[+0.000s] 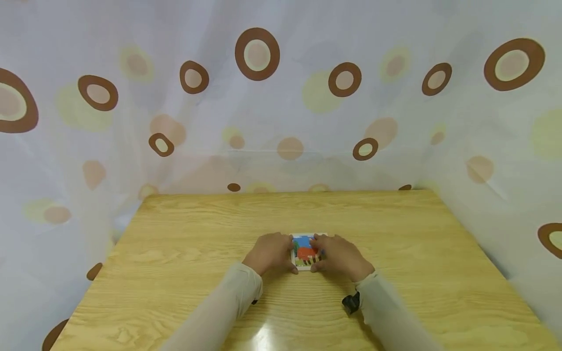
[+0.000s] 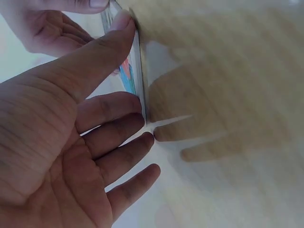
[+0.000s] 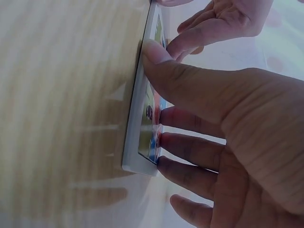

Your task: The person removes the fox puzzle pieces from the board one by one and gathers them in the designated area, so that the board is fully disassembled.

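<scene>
A small picture board (image 1: 306, 253) with a white rim lies flat on the wooden table; its picture shows blue, red and green. In the head view my left hand (image 1: 273, 251) is at its left side. The left wrist view shows the left thumb (image 2: 124, 23) at the near edge and the straight fingertips along the side. From the right, my right hand (image 1: 341, 256) reaches over the board. Its thumb (image 3: 156, 53) rests on the white rim (image 3: 135, 126), while several fingertips touch the picture face. The right hand covers part of the picture.
The wooden table (image 1: 197, 234) extends around the board on all sides. Behind it and at both sides hangs a pale curtain (image 1: 290, 122) with brown rings and dots. A dark wrist device (image 1: 351, 303) hangs beneath the right sleeve.
</scene>
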Demonstrator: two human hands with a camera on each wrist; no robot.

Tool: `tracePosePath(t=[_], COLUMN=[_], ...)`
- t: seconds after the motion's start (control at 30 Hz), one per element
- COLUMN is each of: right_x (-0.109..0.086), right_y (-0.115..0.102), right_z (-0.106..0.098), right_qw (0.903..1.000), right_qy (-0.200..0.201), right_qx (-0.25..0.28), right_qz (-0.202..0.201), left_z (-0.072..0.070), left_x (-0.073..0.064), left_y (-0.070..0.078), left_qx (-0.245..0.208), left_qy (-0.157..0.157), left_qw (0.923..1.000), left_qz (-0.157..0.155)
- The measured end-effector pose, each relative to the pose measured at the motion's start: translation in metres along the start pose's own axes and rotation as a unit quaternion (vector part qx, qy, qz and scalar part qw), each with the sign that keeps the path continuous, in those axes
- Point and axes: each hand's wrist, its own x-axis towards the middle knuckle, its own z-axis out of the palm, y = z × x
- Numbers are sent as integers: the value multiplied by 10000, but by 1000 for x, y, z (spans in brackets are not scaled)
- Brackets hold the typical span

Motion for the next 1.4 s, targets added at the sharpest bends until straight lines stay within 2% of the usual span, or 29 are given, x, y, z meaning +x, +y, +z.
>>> tracePosePath(t=[0.23, 0.37, 0.63, 0.87, 1.17, 1.4], right_x=[-15, -20, -41, -53, -65, -71], right_y=[-10, -18, -38, -48, -56, -62], right_z=[8, 10, 18, 27, 33, 35], right_qw=[9999, 9994, 9979, 9939, 9919, 9935], right_qy=[117, 267, 361, 556, 613, 498], right_qx=[18, -116, -207, -539, -661, -625], right_qz=[-64, -164, -489, -782, -890, -812], left_z=[12, 13, 23, 29, 31, 32], left_x=[-13, -22, -61, -88, -107, -116], left_y=[5, 6, 1, -1, 3, 12], left_qx=[422, 592, 492, 414, 603, 401], left_qy=[120, 256, 652, 903, 899, 935], left_qw=[9990, 9978, 9950, 9921, 9909, 9922], left_qz=[77, 134, 571, 772, 799, 727])
